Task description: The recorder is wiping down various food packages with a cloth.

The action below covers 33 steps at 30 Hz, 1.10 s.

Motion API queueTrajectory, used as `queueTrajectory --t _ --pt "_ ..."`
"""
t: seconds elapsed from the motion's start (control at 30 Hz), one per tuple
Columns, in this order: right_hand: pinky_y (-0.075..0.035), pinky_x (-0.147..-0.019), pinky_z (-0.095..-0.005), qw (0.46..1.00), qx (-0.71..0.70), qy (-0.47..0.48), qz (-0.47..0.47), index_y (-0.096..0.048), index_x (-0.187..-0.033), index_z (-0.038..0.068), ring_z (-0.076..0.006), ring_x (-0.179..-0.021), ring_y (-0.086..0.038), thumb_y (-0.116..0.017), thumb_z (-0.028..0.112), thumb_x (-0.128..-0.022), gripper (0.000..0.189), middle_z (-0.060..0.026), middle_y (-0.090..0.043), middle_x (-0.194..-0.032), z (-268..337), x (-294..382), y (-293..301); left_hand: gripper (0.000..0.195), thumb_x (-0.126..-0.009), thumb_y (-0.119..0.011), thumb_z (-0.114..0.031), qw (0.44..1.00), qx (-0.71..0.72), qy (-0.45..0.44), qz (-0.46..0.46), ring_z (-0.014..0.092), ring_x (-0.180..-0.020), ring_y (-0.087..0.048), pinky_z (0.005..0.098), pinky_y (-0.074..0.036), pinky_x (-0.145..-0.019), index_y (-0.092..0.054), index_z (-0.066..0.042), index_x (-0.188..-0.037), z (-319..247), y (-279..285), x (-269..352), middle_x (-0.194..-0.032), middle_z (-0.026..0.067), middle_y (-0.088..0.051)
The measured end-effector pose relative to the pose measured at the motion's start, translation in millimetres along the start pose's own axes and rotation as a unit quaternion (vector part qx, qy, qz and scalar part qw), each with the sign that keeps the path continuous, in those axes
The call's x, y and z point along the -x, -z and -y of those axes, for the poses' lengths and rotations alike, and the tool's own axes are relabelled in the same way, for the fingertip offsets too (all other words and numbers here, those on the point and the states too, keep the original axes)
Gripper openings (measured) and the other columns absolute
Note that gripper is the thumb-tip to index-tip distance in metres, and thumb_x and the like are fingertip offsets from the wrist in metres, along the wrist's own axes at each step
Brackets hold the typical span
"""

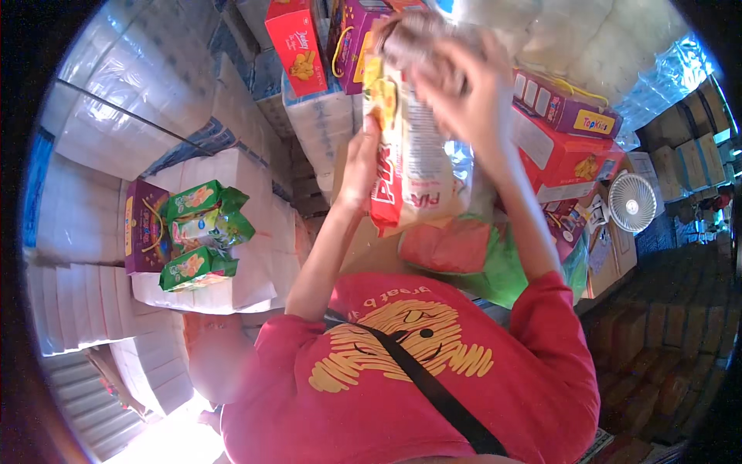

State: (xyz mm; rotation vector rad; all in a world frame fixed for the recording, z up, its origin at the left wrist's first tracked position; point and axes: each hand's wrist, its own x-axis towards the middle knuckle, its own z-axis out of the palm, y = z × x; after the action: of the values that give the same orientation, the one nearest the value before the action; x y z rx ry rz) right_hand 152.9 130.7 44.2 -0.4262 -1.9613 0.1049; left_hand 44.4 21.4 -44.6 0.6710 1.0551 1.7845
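Note:
A large printed plastic food pack [417, 168], red, yellow and white, is held up before my chest. My left hand [362, 165] grips its left edge, with the thumb on the printed front. At the pack's upper end, my right hand [472, 95] is closed around a crumpled brown-grey wad [420, 43] that looks like a cloth. Motion blur hides its exact kind. The wad overlaps the top of the pack, and I cannot tell how firmly they touch. Below the pack lie a pink-red packet [443, 246] and a green plastic bag [504, 267].
Several green snack packs [200, 197] and a purple gift box [142, 226] sit on white wrapped bundles [249, 226] at left. A red biscuit box [298, 52] stands ahead. To the right are a TopKids box [579, 116], a red carton [556, 153] and a white fan [632, 202].

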Motion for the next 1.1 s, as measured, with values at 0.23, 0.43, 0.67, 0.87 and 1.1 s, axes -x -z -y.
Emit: queueTrajectory --t 0.23,0.43,0.67,0.87,1.1 --pt "-0.044 -0.074 -0.0426 0.990 0.027 0.123 0.059 -0.067 -0.081 0.023 -0.0264 -0.090 -0.051 -0.071 0.027 -0.057 0.025 -0.0005 -0.055 -0.094 59 112 4 0.052 -0.093 -0.032 -0.046 0.987 0.157 0.024 0.022 0.022 -0.094 -0.058 0.0365 -0.048 -0.083 -0.043 -0.005 -0.123 8 42 -26 -0.111 0.0117 -0.056" --pt "-0.044 -0.068 -0.0396 0.997 0.051 0.021 0.062 -0.065 -0.088 0.020 -0.0278 -0.084 -0.051 -0.071 0.025 -0.061 0.028 -0.0090 -0.050 -0.094 26 60 3 0.050 -0.094 -0.034 -0.040 0.999 0.046 0.001 -0.005 0.015 -0.092 -0.058 0.0292 -0.048 -0.080 -0.043 0.001 -0.122 0 18 -6 -0.109 0.0089 -0.056" --pt "-0.042 -0.072 -0.0400 0.994 -0.025 -0.072 -0.077 -0.059 -0.093 0.010 -0.0342 -0.086 -0.051 -0.068 0.013 -0.061 0.033 -0.0166 -0.052 -0.092 -15 25 -12 0.049 -0.094 -0.037 -0.040 0.999 -0.038 -0.039 -0.004 0.008 -0.081 -0.055 0.0243 -0.046 -0.074 -0.045 0.002 -0.119 -12 4 1 -0.101 0.0052 -0.057" --pt "-0.045 -0.076 -0.0411 0.998 -0.054 -0.037 -0.003 -0.062 -0.086 0.014 -0.0330 -0.091 -0.051 -0.071 0.015 -0.059 0.029 -0.0123 -0.053 -0.102 47 118 -27 0.046 -0.095 -0.035 -0.038 0.996 0.080 -0.048 -0.015 0.015 -0.087 -0.061 0.0289 -0.050 -0.076 -0.045 0.000 -0.119 -12 45 -29 -0.105 0.0101 -0.059" --pt "-0.045 -0.077 -0.0418 0.984 -0.101 0.030 0.143 -0.062 -0.085 0.014 -0.0306 -0.094 -0.052 -0.075 0.011 -0.050 0.037 -0.0113 -0.053 -0.105 43 169 -32 0.048 -0.094 -0.037 -0.041 0.995 0.036 -0.049 -0.083 0.013 -0.085 -0.060 0.0284 -0.051 -0.074 -0.044 -0.001 -0.119 8 61 -46 -0.104 0.0081 -0.058"
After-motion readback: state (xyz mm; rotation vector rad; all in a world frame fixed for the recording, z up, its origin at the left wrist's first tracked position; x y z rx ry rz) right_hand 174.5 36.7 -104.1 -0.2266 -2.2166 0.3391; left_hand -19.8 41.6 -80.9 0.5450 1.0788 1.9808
